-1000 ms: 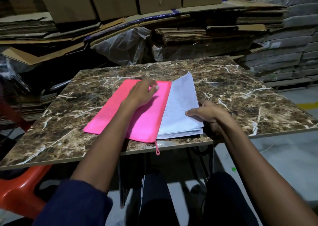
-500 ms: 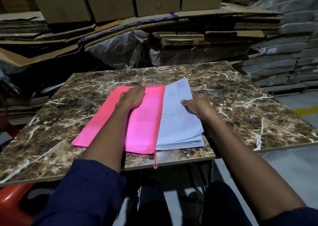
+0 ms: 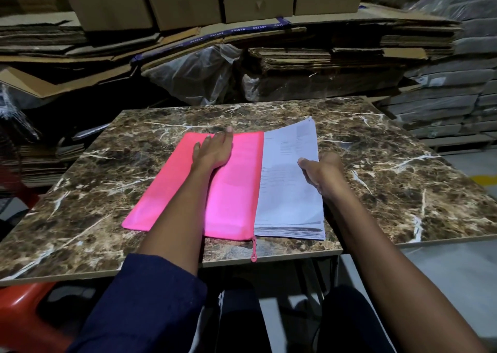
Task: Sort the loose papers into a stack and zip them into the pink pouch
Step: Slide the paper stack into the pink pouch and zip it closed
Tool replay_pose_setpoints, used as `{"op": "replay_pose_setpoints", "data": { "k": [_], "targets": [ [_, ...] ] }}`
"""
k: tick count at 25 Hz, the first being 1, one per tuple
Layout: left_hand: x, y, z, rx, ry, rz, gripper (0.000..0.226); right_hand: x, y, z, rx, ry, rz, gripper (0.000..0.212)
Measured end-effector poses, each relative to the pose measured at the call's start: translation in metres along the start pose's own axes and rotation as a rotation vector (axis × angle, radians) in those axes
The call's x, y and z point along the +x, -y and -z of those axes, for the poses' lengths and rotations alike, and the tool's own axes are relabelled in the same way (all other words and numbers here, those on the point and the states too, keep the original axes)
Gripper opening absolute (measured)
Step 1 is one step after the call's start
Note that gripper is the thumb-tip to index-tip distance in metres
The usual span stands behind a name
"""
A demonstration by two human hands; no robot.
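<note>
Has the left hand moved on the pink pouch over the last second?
Yes. The left hand has slid toward the pink pouch's far edge; its fingers, curled a second ago, now lie flat with the tips reaching that edge.

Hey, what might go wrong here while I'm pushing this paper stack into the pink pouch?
The paper stack sits only partly inside the pink pouch, so its fanned near edges may snag or crumple at the opening. The zipper pull hangs off the table edge and could catch. Your left hand lies flat, so the pouch may slide.
</note>
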State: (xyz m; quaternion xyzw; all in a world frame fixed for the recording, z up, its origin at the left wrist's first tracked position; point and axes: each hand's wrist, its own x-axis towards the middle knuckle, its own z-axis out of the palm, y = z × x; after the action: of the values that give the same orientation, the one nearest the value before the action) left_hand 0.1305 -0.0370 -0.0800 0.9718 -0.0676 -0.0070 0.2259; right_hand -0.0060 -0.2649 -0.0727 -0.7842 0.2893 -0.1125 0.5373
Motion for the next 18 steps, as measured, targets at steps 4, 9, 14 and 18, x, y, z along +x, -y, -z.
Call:
{"op": "replay_pose_setpoints", "data": {
  "k": [4, 9, 14, 18],
  "targets": [
    [-0.001, -0.003, -0.002, 0.006, -0.014, 0.008, 0.076, -0.008, 0.006, -0.015, 0.047, 0.110, 0.012, 0.010],
    [-0.006, -0.004, -0.002, 0.055, -0.094, -0.025, 0.076, -0.011, 0.006, -0.028, 0.149, 0.104, 0.017, 0.008],
    [-0.101, -0.038, 0.005, 0.253, -0.067, -0.322, 0.062, -0.010, 0.003, -0.016, 0.265, 0.247, 0.009, 0.017],
    [-0.166, -0.049, 0.015, 0.203, -0.104, -0.281, 0.054, -0.021, 0.000, 0.010, 0.148, 0.230, 0.028, 0.031]
  ]
}}
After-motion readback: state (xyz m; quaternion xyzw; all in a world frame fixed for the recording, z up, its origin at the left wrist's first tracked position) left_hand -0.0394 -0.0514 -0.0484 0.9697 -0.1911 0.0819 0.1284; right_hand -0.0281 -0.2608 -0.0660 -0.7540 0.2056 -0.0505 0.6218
